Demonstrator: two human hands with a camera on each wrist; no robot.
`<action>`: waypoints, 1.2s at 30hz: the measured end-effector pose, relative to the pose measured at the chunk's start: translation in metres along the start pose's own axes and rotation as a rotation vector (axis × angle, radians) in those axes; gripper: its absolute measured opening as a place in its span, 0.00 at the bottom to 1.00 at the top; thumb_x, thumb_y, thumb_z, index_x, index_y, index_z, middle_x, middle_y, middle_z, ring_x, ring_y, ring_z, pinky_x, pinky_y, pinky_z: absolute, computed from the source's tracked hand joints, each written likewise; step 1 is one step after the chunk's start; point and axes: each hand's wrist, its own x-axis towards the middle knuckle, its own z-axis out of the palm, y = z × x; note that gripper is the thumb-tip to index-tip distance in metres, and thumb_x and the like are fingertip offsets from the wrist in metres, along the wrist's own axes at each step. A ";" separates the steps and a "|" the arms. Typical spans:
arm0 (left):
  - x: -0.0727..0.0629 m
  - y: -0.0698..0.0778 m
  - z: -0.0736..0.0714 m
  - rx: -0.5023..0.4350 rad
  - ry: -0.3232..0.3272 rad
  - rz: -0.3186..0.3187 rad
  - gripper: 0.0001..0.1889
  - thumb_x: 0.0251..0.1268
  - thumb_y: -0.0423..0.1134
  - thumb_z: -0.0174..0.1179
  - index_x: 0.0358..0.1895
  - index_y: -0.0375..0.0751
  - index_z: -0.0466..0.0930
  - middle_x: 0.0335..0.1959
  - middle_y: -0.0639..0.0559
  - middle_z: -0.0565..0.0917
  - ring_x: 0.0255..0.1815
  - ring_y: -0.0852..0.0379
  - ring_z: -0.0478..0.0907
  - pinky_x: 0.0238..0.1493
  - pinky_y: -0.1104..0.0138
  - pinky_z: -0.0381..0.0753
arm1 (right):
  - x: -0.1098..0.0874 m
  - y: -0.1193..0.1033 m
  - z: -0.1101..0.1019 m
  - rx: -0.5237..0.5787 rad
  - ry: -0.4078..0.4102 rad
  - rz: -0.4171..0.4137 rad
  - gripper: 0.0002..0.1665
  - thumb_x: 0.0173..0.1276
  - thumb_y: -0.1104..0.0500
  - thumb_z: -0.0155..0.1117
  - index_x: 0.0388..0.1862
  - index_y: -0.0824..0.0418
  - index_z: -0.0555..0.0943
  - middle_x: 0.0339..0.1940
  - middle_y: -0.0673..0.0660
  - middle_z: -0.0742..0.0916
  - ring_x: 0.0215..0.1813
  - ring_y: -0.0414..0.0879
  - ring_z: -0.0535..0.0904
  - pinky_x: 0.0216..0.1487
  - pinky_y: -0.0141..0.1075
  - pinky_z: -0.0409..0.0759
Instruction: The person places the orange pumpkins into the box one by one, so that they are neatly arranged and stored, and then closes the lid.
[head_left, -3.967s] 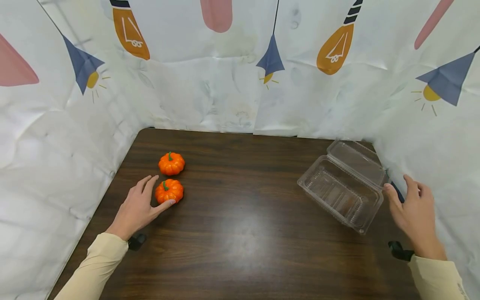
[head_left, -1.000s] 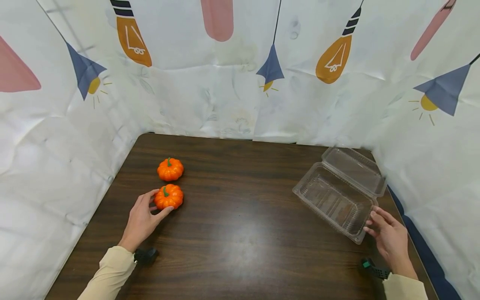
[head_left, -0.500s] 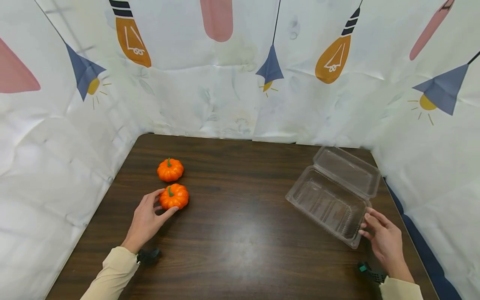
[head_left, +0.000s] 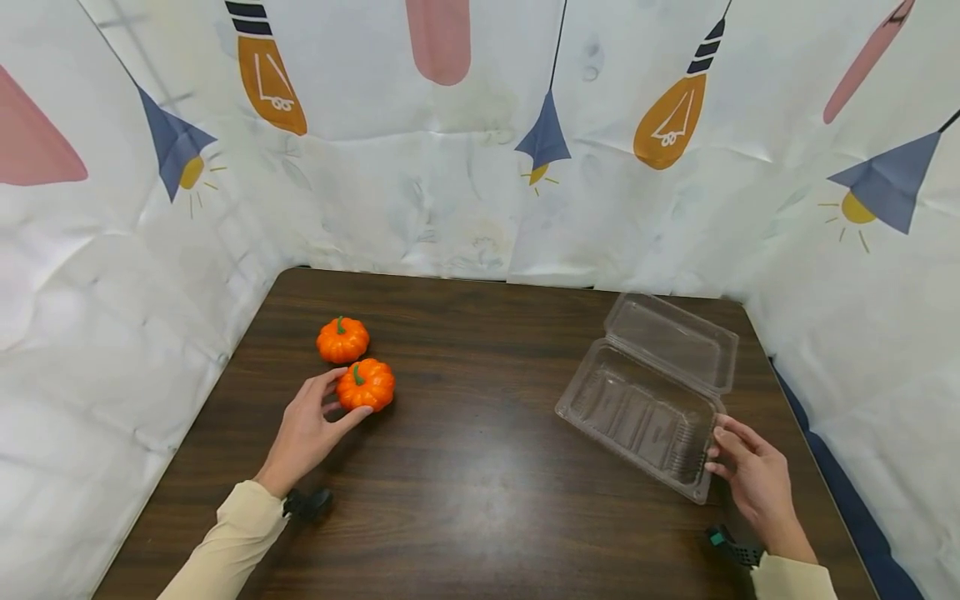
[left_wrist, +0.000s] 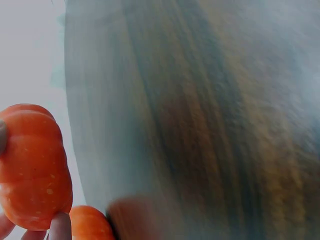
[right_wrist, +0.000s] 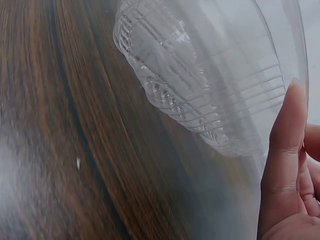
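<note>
Gripping 1 pumpkin (head_left: 371,387), the left hand (head_left: 306,427) partly hides it; the right hand (head_left: 757,483) pinches a clear container (head_left: 637,417).

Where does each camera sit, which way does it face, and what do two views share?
Head: worn on the head, looking forward and down at the table and patterned backdrop; left hand, right hand and sleeves show.
Left wrist: worn there, looking at the held pumpkin and blurred table; only parts of the left fingers show.
Right wrist: worn there, looking at the clear container and table; right fingers show at the right edge.
Shared: head and right wrist both show the clear container.
</note>
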 end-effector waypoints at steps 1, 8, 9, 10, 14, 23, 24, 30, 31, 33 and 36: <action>0.001 0.001 0.000 -0.005 -0.005 0.001 0.40 0.63 0.51 0.74 0.72 0.35 0.69 0.62 0.36 0.76 0.63 0.37 0.80 0.57 0.48 0.85 | 0.000 0.000 0.001 -0.011 -0.007 0.000 0.14 0.76 0.63 0.64 0.54 0.48 0.87 0.38 0.42 0.87 0.33 0.37 0.83 0.30 0.31 0.88; 0.009 0.010 0.006 -0.041 -0.047 0.014 0.40 0.63 0.53 0.73 0.73 0.37 0.68 0.65 0.38 0.75 0.65 0.38 0.79 0.59 0.48 0.85 | 0.005 0.002 0.012 -0.016 -0.060 -0.008 0.15 0.77 0.65 0.62 0.54 0.49 0.87 0.39 0.43 0.88 0.32 0.37 0.83 0.29 0.31 0.88; 0.010 0.012 0.006 -0.047 -0.054 0.020 0.40 0.63 0.53 0.73 0.73 0.37 0.68 0.65 0.38 0.75 0.66 0.39 0.79 0.59 0.48 0.85 | 0.005 0.003 0.013 -0.022 -0.065 -0.009 0.15 0.77 0.65 0.62 0.54 0.49 0.87 0.39 0.43 0.88 0.32 0.37 0.83 0.29 0.31 0.88; 0.012 0.014 0.007 -0.052 -0.058 0.025 0.40 0.63 0.53 0.74 0.73 0.37 0.69 0.66 0.38 0.75 0.66 0.39 0.79 0.60 0.49 0.85 | 0.006 0.003 0.015 -0.029 -0.069 -0.009 0.14 0.77 0.64 0.62 0.54 0.50 0.87 0.39 0.43 0.88 0.32 0.37 0.83 0.29 0.31 0.88; 0.015 0.020 0.009 -0.071 -0.071 0.040 0.40 0.62 0.52 0.74 0.72 0.38 0.69 0.66 0.40 0.76 0.66 0.41 0.79 0.60 0.49 0.85 | 0.008 0.004 0.023 -0.077 -0.081 -0.005 0.13 0.77 0.61 0.63 0.56 0.50 0.86 0.38 0.42 0.88 0.32 0.37 0.83 0.29 0.31 0.88; 0.020 0.032 0.013 -0.106 -0.092 0.071 0.40 0.60 0.53 0.76 0.71 0.40 0.71 0.66 0.43 0.77 0.66 0.43 0.80 0.61 0.51 0.85 | 0.010 0.006 0.042 -0.117 -0.119 0.003 0.13 0.77 0.60 0.64 0.56 0.51 0.85 0.37 0.42 0.89 0.31 0.37 0.83 0.28 0.31 0.88; 0.020 0.034 0.013 -0.112 -0.096 0.074 0.40 0.60 0.53 0.76 0.71 0.40 0.71 0.65 0.43 0.78 0.66 0.43 0.80 0.61 0.51 0.85 | 0.011 0.007 0.044 -0.121 -0.125 0.005 0.13 0.77 0.60 0.64 0.56 0.51 0.85 0.38 0.42 0.89 0.31 0.37 0.83 0.28 0.31 0.88; 0.021 0.040 0.015 -0.121 -0.117 0.105 0.39 0.59 0.51 0.77 0.71 0.41 0.72 0.64 0.45 0.78 0.65 0.44 0.81 0.61 0.52 0.86 | 0.013 0.010 0.055 -0.154 -0.158 0.011 0.13 0.77 0.59 0.64 0.57 0.51 0.84 0.35 0.42 0.89 0.30 0.36 0.83 0.28 0.31 0.87; 0.021 0.041 0.015 -0.120 -0.119 0.110 0.39 0.58 0.51 0.77 0.70 0.41 0.72 0.64 0.45 0.78 0.65 0.44 0.81 0.61 0.53 0.86 | 0.014 0.011 0.057 -0.161 -0.163 0.010 0.13 0.77 0.59 0.64 0.57 0.51 0.84 0.35 0.42 0.89 0.30 0.36 0.83 0.28 0.31 0.87; 0.021 0.043 0.016 -0.121 -0.124 0.119 0.39 0.58 0.51 0.77 0.70 0.41 0.72 0.64 0.45 0.78 0.65 0.44 0.81 0.60 0.53 0.86 | 0.015 0.011 0.061 -0.175 -0.172 0.010 0.13 0.77 0.59 0.64 0.58 0.52 0.83 0.34 0.42 0.88 0.30 0.36 0.83 0.28 0.31 0.87; 0.022 0.045 0.016 -0.127 -0.133 0.135 0.39 0.58 0.51 0.77 0.70 0.41 0.72 0.64 0.45 0.79 0.64 0.44 0.82 0.60 0.53 0.86 | 0.017 0.012 0.068 -0.187 -0.190 0.013 0.14 0.77 0.59 0.64 0.59 0.54 0.82 0.35 0.43 0.88 0.31 0.36 0.82 0.28 0.31 0.87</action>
